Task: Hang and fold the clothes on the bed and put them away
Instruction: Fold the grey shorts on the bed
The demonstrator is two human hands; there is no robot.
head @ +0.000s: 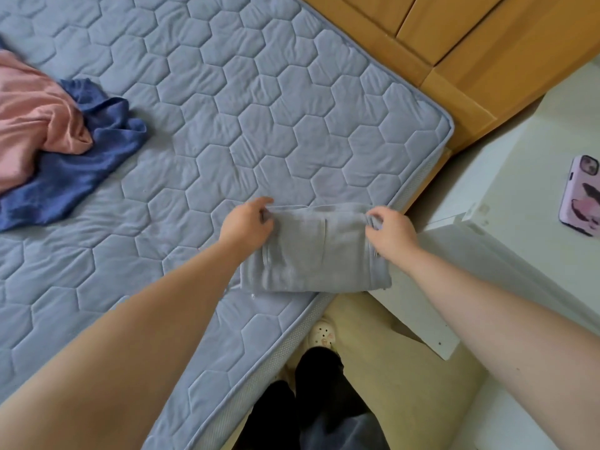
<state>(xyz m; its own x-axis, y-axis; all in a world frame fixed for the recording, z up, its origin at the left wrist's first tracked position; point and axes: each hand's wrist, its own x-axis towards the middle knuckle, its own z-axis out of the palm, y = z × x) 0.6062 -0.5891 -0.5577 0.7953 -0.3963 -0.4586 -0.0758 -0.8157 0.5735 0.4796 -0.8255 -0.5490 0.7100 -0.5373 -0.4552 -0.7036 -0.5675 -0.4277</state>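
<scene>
Quilted blue mattress beside wooden wardrobe

No text, label, brand, number or sign can be read. The phone case, near the right edge of the white top, bears only a pink and dark picture, too blurred for any lettering.

Both your bare arms reach forward and angle in towards the folded grey garment, elbows out wide and sleeves absent from wrist to elbow. Your left hand sits at the garment's far left corner, back of the hand up, with curled fingers pinching the far edge there. Your right hand mirrors it at the far right corner, fingers curled onto the fabric. Each wrist lies over the garment's side edge.
</scene>
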